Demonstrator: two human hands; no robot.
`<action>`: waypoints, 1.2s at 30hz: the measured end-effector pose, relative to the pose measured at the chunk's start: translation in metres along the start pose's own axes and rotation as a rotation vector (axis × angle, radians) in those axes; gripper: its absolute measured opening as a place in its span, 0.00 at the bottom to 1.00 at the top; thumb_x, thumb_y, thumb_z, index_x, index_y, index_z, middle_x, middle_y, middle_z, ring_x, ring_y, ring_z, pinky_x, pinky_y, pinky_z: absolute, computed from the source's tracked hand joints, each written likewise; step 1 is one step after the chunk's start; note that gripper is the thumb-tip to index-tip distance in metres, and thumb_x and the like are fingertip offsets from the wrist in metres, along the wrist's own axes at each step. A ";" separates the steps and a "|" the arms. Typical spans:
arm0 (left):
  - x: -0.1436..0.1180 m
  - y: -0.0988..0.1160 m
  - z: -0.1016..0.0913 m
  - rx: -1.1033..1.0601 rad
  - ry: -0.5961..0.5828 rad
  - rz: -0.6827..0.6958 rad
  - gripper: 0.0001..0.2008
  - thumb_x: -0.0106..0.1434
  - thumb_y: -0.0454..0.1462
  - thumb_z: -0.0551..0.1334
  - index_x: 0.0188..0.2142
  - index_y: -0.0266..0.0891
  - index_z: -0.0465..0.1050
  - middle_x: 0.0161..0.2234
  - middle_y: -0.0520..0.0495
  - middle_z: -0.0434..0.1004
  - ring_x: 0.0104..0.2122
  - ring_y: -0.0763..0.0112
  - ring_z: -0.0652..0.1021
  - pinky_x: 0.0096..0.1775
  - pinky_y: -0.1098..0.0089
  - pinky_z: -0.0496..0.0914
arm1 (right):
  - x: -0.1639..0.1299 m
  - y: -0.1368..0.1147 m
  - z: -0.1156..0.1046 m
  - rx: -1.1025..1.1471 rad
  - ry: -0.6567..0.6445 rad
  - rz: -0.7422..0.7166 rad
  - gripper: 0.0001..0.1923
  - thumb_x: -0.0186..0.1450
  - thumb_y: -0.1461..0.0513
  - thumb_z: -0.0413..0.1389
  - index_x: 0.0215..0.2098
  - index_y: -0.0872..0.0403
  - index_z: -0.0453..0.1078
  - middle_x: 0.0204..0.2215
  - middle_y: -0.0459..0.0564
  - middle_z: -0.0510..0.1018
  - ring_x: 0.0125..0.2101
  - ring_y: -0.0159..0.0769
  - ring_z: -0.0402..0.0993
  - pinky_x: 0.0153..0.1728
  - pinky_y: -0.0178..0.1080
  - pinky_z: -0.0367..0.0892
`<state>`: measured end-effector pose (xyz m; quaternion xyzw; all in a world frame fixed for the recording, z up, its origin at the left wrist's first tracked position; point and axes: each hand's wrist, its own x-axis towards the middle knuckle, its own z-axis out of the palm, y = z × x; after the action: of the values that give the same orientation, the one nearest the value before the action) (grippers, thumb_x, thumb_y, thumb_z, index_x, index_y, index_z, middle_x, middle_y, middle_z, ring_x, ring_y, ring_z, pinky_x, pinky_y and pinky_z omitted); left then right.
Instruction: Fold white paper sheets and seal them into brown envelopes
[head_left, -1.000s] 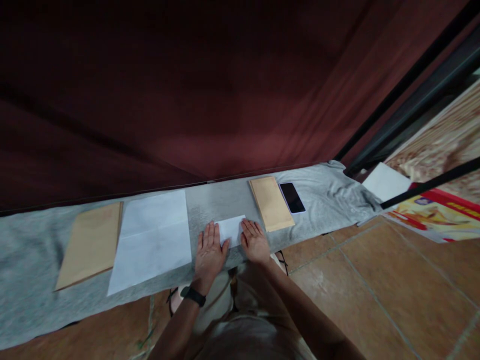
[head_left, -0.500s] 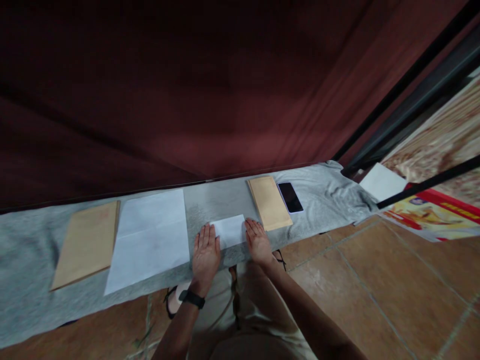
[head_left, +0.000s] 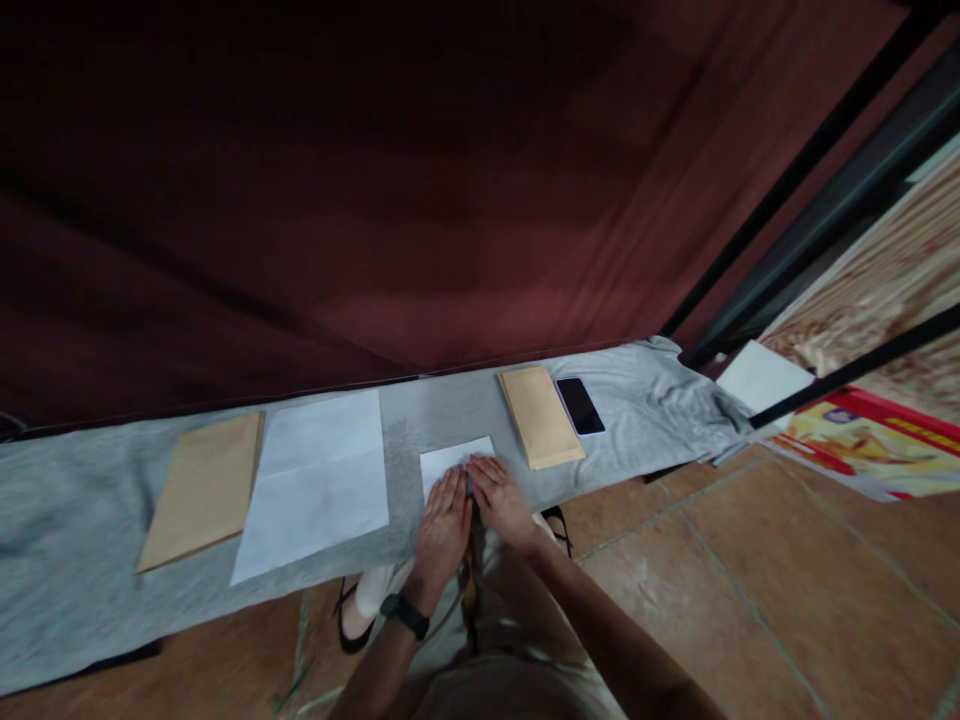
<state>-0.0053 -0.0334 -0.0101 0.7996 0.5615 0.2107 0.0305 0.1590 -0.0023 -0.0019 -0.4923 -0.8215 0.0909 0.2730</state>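
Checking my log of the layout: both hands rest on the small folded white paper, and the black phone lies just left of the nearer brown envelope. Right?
Not quite. The head view shows the phone just right of that brown envelope, not left. Both the left hand and right hand do rest on the folded white paper.

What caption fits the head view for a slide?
Both hands, left hand and right hand, press a small folded white paper on grey cloth between envelopes.

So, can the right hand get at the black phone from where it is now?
Probably yes. The right hand lies on the small white paper; the black phone lies uncovered beyond the brown envelope, which is flat and blocks nothing.
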 end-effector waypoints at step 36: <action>0.044 0.023 0.016 0.076 -0.107 0.040 0.30 0.74 0.41 0.44 0.72 0.32 0.54 0.71 0.37 0.57 0.72 0.59 0.56 0.70 0.50 0.53 | -0.029 0.012 -0.014 -0.142 0.006 0.088 0.25 0.74 0.63 0.47 0.68 0.54 0.64 0.65 0.55 0.70 0.66 0.43 0.64 0.69 0.52 0.52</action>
<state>0.0333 0.0011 -0.0048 0.8215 0.5504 0.1466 0.0257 0.1861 -0.0228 -0.0058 -0.5461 -0.8027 0.0425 0.2358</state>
